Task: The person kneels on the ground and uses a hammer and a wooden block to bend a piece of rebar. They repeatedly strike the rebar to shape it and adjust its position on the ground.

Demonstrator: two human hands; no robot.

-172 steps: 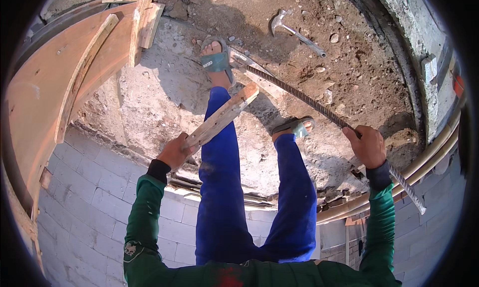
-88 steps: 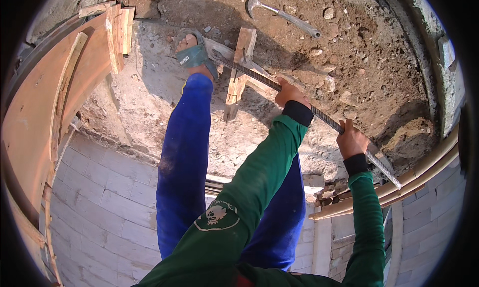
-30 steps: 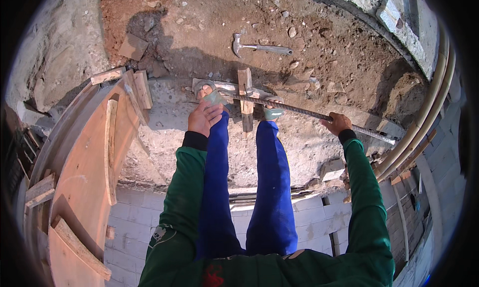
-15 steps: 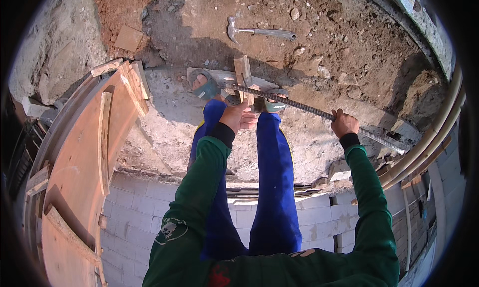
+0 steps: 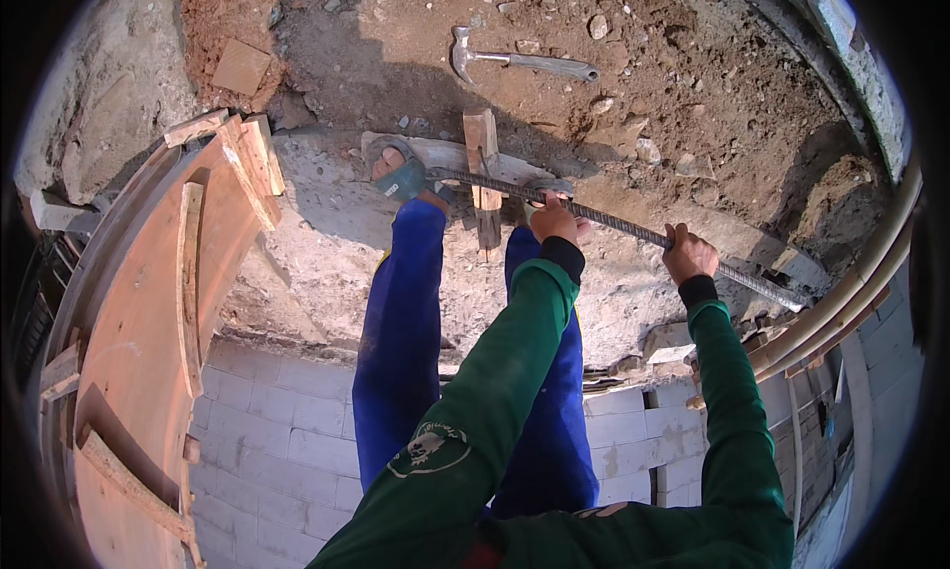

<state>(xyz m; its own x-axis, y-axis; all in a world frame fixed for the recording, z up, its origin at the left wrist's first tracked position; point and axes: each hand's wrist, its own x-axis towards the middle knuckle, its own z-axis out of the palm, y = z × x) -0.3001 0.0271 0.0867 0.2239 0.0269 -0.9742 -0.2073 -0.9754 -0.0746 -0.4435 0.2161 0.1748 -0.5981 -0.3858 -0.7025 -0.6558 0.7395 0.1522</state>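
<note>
A long ribbed steel bar (image 5: 623, 230) slants from between my feet down to the right, its far right end pale and flattened. My right hand (image 5: 690, 252) is closed round it toward that end. Farther left along the bar, my left hand (image 5: 559, 220) has its fingers curled round it, some of them hidden. The bar's left part lies across a short wooden block (image 5: 482, 134), which sits over a weathered plank (image 5: 445, 155). My left foot in a grey-green sandal (image 5: 401, 178) is beside the bar's left end; my other foot is mostly covered by my left hand.
A claw hammer (image 5: 529, 62) lies on the dirt beyond the plank. Curved plywood formwork (image 5: 139, 341) with nailed battens stands at the left. Bent pipes (image 5: 841, 307) run along the right. Pale block masonry (image 5: 267, 421) is below me, and stones dot the soil.
My left hand has moved right, from open fingers below the block to a hold on the bar. My right hand keeps its grip. My left leg has shifted slightly left.
</note>
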